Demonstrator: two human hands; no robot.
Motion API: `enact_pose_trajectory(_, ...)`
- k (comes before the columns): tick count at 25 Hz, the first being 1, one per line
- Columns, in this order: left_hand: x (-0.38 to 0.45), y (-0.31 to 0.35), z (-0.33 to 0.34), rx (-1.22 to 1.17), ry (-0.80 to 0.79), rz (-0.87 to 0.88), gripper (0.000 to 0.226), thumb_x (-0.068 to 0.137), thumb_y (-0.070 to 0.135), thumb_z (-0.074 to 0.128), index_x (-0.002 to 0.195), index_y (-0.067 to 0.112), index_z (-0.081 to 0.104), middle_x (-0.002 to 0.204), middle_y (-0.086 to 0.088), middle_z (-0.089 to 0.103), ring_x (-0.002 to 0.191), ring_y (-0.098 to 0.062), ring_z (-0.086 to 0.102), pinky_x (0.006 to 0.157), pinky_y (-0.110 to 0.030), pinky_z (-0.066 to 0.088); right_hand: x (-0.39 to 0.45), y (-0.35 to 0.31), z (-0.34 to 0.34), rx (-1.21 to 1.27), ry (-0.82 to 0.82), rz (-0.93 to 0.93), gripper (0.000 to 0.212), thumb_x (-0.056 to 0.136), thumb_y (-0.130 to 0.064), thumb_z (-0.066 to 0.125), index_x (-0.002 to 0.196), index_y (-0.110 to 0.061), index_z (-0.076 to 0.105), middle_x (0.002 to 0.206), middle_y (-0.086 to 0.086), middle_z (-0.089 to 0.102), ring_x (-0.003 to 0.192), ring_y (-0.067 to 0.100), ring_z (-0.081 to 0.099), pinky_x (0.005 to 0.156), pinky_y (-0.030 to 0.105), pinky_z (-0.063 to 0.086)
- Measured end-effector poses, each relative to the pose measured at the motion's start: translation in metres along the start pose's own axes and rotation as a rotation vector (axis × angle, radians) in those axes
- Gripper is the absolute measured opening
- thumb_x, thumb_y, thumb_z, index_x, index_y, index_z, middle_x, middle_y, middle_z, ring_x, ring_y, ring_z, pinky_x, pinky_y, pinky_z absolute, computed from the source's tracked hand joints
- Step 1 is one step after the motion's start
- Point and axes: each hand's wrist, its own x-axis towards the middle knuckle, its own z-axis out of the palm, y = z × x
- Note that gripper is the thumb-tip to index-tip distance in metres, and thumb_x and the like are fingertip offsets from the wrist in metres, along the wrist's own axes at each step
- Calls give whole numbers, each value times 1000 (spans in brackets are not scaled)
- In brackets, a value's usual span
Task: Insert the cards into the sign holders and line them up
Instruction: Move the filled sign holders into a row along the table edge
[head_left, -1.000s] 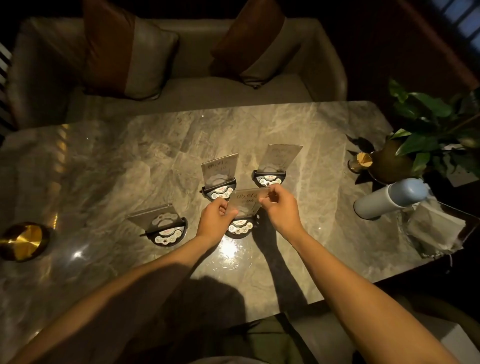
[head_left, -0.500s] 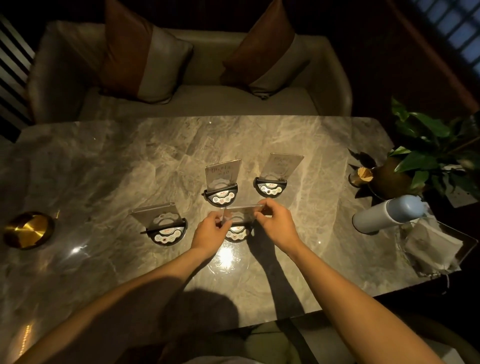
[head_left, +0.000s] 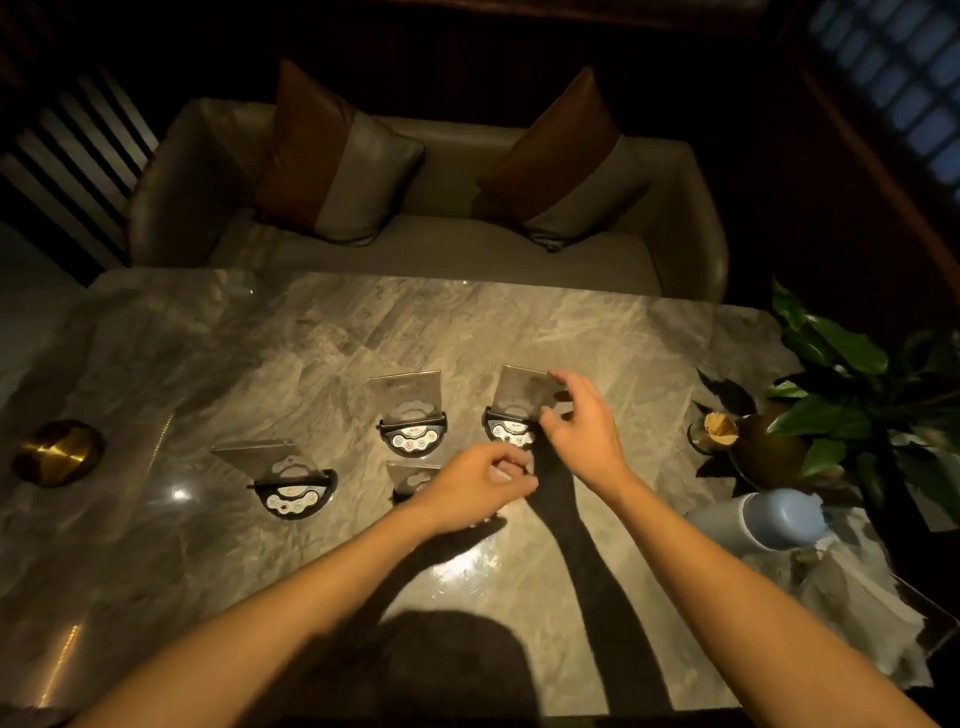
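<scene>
Near holder released, right hand moving to the far-right one

A moment ago both your hands pinched the card in the near sign holder (head_left: 413, 480); now your left hand (head_left: 475, 486) hovers over it, fingers loosely curled, holding nothing, while your right hand (head_left: 584, 423) reaches, fingers spread and empty, for the far-right sign holder (head_left: 511, 410) on the surface (head_left: 208, 364).

A grey marble table (head_left: 260, 364) stands before a beige sofa (head_left: 691, 218) with two brown-and-grey cushions (head_left: 332, 161). A brass disc (head_left: 57, 460) lies at its left edge. At the right stand a potted plant (head_left: 841, 374) and a pale blue bottle (head_left: 769, 519) on its side beside crumpled paper (head_left: 852, 597).
</scene>
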Motion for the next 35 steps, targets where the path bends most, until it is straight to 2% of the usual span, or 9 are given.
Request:
enact_pose_trajectory(4,44,60,8,-91,327,144,48,85,15,75,129,21,57,108,10,63,101,-12,66,90,-32,58,33,19,-32,41,-6,-12,55,89,-21,69,140,-28,50,134,-8,52,112,6,55,93,36,54)
enact_pose_trajectory(7,77,63,12,2,542,83,71,80,17,78,141,23,44,132,0,55,121,-14,55,100,-38,53,48,32,-40,88,-64,7,59,88,-25,72,142,-26,49,139,-5,51,114,11,56,93,39,54)
enact_pose_trajectory(13,116,38,15,37,610,-145,98,74,15,83,153,24,26,150,-5,43,132,-27,51,108,-43,46,54,43,-28,253,-291,109,78,88,-11,74,154,-22,35,156,1,38,139,16,40,101,19,35)
enact_pose_trajectory(16,129,26,12,36,600,-230,86,78,12,82,149,16,35,138,-5,53,126,-26,55,99,-31,45,57,45,-16,366,-360,178,77,86,-7,76,150,-22,37,136,-10,50,117,4,53,86,3,40)
enact_pose_trajectory(18,135,19,14,35,561,-233,63,79,8,78,135,16,50,127,-4,62,114,-25,63,92,-33,52,59,47,-7,401,-359,217,69,85,-3,76,143,-22,44,113,-18,56,97,1,59,76,7,48)
enact_pose_trajectory(22,141,10,9,94,546,-215,25,82,4,71,90,24,60,96,-1,70,89,-22,66,77,-30,52,60,49,5,409,-292,307,23,88,3,68,109,-3,62,87,0,65,80,18,63,62,15,51)
enact_pose_trajectory(26,144,11,1,79,517,-202,21,84,12,73,75,27,62,82,3,68,81,-20,65,70,-28,51,63,44,-4,428,-263,320,14,91,0,65,101,-11,66,93,4,72,84,17,68,69,21,56)
enact_pose_trajectory(31,148,36,-1,11,415,-48,9,86,15,72,92,21,74,85,7,74,80,-12,69,68,-23,55,71,38,-40,477,-213,344,27,92,3,64,98,-23,67,101,-2,75,98,19,71,67,19,57)
enact_pose_trajectory(35,159,66,4,-67,432,5,13,83,14,76,92,22,72,69,14,71,71,-9,69,62,-25,57,86,38,-71,475,-177,301,30,93,1,63,100,-28,68,106,-4,75,102,15,71,83,31,60)
